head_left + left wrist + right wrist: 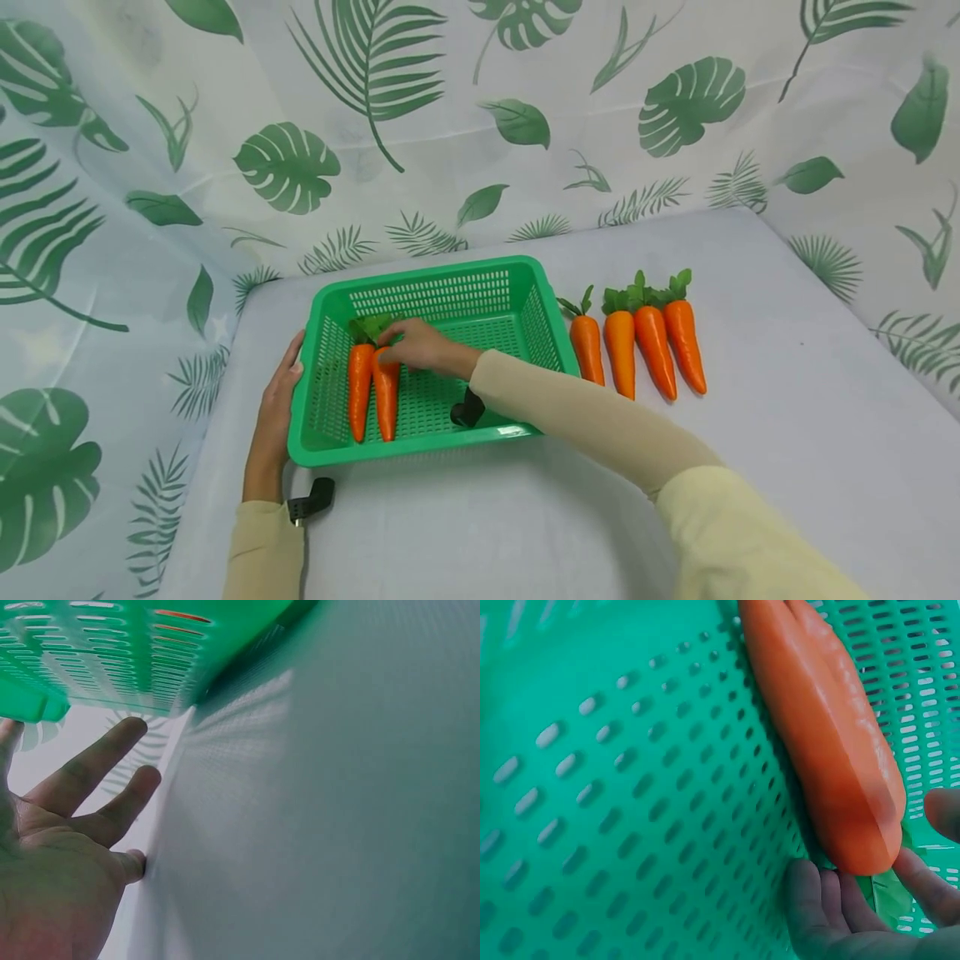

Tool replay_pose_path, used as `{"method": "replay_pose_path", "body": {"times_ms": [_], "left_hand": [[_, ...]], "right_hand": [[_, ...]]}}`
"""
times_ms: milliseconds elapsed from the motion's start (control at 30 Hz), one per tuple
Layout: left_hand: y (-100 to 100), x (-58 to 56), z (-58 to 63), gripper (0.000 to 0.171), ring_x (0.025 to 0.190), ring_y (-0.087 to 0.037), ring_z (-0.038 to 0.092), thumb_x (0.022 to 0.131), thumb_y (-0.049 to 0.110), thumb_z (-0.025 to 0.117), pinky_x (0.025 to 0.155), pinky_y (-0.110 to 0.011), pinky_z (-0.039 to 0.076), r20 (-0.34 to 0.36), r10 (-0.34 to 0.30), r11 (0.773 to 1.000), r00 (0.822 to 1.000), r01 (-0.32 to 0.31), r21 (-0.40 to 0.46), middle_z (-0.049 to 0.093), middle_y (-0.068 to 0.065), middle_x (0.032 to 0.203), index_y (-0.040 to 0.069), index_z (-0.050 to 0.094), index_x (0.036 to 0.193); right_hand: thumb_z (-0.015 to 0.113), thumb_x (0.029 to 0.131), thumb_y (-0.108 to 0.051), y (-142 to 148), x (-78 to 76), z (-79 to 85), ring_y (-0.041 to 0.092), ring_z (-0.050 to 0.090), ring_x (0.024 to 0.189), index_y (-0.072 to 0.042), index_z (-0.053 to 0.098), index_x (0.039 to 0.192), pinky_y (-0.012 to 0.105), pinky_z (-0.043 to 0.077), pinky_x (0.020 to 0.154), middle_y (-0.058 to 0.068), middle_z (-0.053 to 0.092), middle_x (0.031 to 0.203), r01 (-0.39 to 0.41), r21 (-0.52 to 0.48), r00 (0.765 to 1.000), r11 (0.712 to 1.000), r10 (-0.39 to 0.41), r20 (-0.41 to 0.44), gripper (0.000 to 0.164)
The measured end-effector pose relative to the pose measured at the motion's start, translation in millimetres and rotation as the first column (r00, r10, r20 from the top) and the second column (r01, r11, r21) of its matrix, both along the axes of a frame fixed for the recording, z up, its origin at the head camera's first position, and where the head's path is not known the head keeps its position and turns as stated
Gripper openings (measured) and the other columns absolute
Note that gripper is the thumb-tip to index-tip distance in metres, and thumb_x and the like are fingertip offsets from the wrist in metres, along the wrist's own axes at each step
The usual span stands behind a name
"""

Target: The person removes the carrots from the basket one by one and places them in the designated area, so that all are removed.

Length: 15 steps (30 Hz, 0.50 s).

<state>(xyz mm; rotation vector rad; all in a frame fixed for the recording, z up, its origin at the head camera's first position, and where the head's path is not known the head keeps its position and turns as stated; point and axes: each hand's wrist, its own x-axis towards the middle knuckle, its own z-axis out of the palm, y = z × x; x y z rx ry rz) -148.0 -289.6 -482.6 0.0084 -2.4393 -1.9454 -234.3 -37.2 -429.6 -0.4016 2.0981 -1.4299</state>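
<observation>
A green perforated plastic basket (427, 444) stands on the table. Inside it, toward the left end, two orange carrots with green tops lie side by side, a left carrot (358, 392) and a right carrot (386, 400). My right hand (422, 343) reaches into the basket at the leafy end of the right carrot. In the right wrist view, its fingers touch around the carrot's thick end and leaves (889, 898), while the thumb stands apart. My left hand (279, 408) is against the basket's left side; the left wrist view shows its fingers (90, 761) spread and mostly straight.
Several more carrots (651, 350) lie in a row right of the basket, leaves pointing away; my right forearm passes in front of the nearest ones. Leaf-patterned cloth (450, 125) hangs behind and at the sides of the white tabletop (787, 392).
</observation>
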Motion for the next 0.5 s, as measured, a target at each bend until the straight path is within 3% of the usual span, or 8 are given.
{"method": "replay_pose_path", "body": {"times_ms": [167,367,500], "left_hand": [[-0.7,-0.5,-0.8,0.054,0.147,-0.019,0.032,0.117,0.048,0.032,0.111,-0.036,0.034,-0.003,0.001,1.000,1.000,-0.001,-0.002,0.022,0.011,0.175,0.042,0.025,0.171],[-0.5,-1.0,-1.1,0.055,0.149,-0.020,0.032,0.117,0.049,0.032,0.112,-0.033,0.034,-0.005,0.001,1.000,1.000,-0.001,-0.006,0.021,0.011,0.175,0.042,0.024,0.171],[0.4,-0.7,-0.4,0.055,0.150,-0.021,0.031,0.117,0.048,0.032,0.112,-0.032,0.035,-0.007,0.000,1.000,1.000,0.000,-0.001,0.022,0.012,0.175,0.040,0.024,0.171]], "right_hand": [[0.072,0.102,-0.009,-3.6,2.1,-0.2,0.022,0.063,0.099,0.000,0.068,0.140,0.048,0.056,0.090,0.017,0.058,0.148,0.018,-0.006,1.000,1.000,-0.018,0.001,0.039],[0.073,0.101,-0.007,-7.2,3.8,1.0,0.027,0.066,0.109,-0.001,0.070,0.138,0.049,0.056,0.093,0.017,0.059,0.145,0.029,-0.014,0.999,0.999,-0.028,0.025,0.037],[0.072,0.100,-0.004,-10.1,4.4,0.6,0.029,0.068,0.107,0.000,0.070,0.138,0.047,0.057,0.093,0.018,0.060,0.143,0.035,-0.015,0.999,0.999,-0.035,0.036,0.037]]}}
